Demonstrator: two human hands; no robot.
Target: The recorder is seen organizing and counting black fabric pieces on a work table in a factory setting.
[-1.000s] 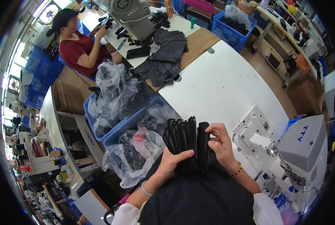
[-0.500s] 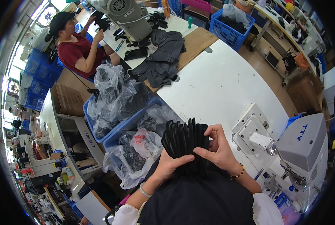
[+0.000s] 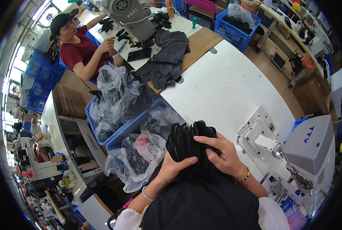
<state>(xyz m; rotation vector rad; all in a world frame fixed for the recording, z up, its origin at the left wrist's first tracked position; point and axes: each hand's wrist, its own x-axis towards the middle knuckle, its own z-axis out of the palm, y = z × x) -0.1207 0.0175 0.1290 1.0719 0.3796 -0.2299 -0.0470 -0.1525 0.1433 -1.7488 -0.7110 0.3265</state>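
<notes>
A thick bundle of thin black flat pieces [image 3: 183, 142] stands on edge close to my body, fanned at its top. My left hand [image 3: 175, 166] is wrapped round its left side, thumb lying across the near face. At the right side, my right hand [image 3: 225, 153] bends round the bundle, its index finger reaching over the front of the pieces and its thumb tucked near them. What the pieces are made into cannot be told. Their lower ends disappear behind my hands and the black apron [image 3: 201, 207].
A white sewing machine [image 3: 309, 149] stands at my right on the white table [image 3: 228, 84]. Blue crates [image 3: 113, 140] with plastic bags sit at left. Dark cut pieces [image 3: 169, 51] lie at the far table end beside another machine [image 3: 130, 17]. A co-worker in red [image 3: 81, 50] sits far left.
My right index finger has moved left across the bundle's face, and the right-hand pieces have shifted. The co-worker's one arm has stretched toward the far table, the other hand lowered.
</notes>
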